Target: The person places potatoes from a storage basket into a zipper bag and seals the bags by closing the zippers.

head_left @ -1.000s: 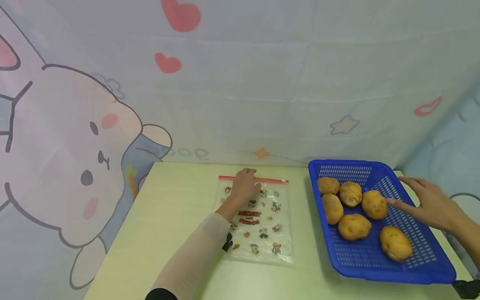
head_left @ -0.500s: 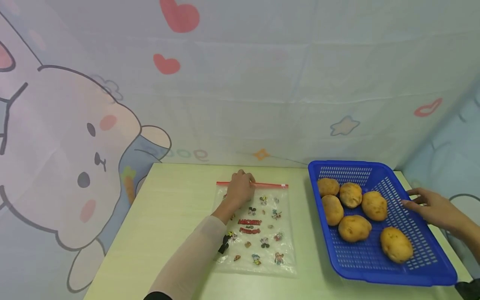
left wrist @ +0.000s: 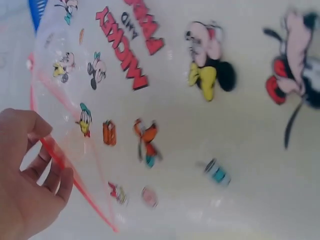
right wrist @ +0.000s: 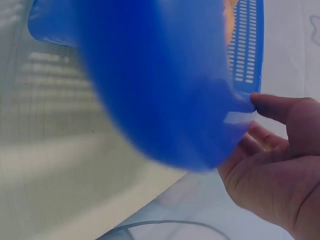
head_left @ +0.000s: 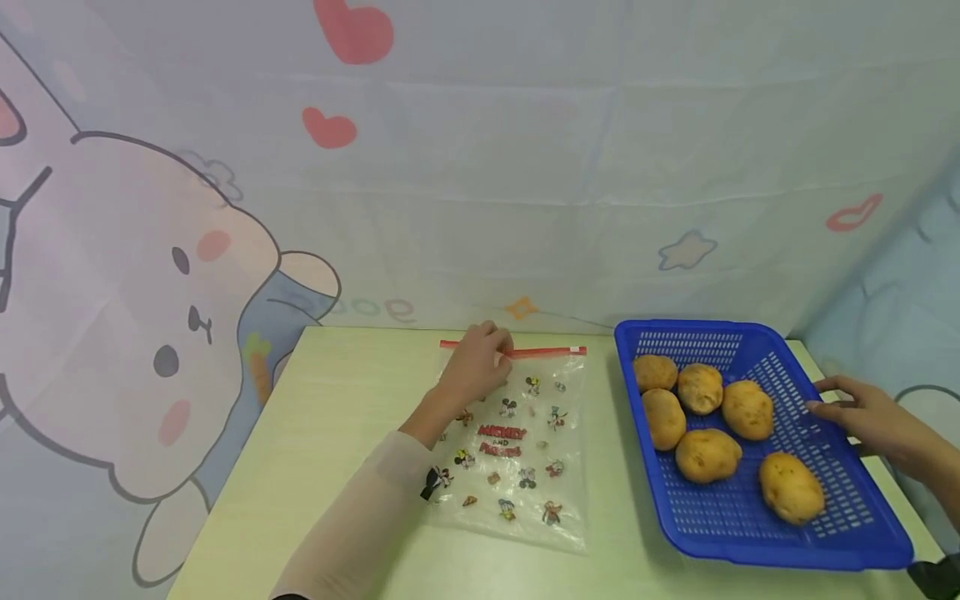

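My left hand (head_left: 474,371) pinches the red zip edge of a clear zip-lock bag (head_left: 551,467) printed with cartoon figures. In the left wrist view, the thumb and curled fingers lie on either side of the red strip (left wrist: 90,199). On the right stands a blue plastic basket (head_left: 780,554) holding several potatoes (head_left: 708,456). My right hand (head_left: 873,421) grips the basket's right rim. The right wrist view has the thumb on top of the rim and the fingers (right wrist: 260,137) beneath it.
Both the bag and the basket are on a pale yellow table (head_left: 337,400). A printed cloth backdrop (head_left: 487,167) hangs right behind the table's far edge. At the right, a light blue cloth (head_left: 915,275) borders the table.
My left hand has closed on the zip edge, and the bag has shifted first toward me, then back away. My right hand's spread fingers have drawn in to grip the basket rim.
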Demonstrator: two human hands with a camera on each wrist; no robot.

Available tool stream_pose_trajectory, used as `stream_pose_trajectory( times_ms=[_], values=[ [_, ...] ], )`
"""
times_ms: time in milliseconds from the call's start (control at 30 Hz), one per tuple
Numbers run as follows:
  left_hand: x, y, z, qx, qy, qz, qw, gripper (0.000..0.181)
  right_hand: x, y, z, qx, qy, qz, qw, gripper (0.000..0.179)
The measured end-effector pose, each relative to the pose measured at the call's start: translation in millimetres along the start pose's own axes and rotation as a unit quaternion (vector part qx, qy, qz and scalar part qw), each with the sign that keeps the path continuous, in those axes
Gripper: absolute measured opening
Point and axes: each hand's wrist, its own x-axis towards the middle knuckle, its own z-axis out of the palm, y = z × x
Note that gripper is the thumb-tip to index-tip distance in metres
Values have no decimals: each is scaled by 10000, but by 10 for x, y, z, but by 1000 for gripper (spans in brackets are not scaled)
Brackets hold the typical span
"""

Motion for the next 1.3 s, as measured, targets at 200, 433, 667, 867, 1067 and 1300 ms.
stream_pose_trajectory(
  times_ms=[200,433,667,867,1067,1300],
  values=[
    [66,239,-363,-66,91,894,9959,15,77,154,-82,970,-516,423,9930,77],
    [226,701,-670,-139,92,2152,9764,20,90,255,-91,1868,-1050,476,9756,64],
    [387,1188,-587,126,-240,3285,9441,16,60,218,-54,1903,-1072,462,9748,75],
    [446,1391,-303,370,-490,3560,9325,9,49,188,-48,1798,-1044,413,9773,79],
    [442,1515,-88,708,-660,3655,9258,10,36,185,-42,1728,-938,389,9797,79],
    [416,1539,66,727,-545,3771,9217,6,-3,46,-69,798,-805,231,9933,84]
  ],
)
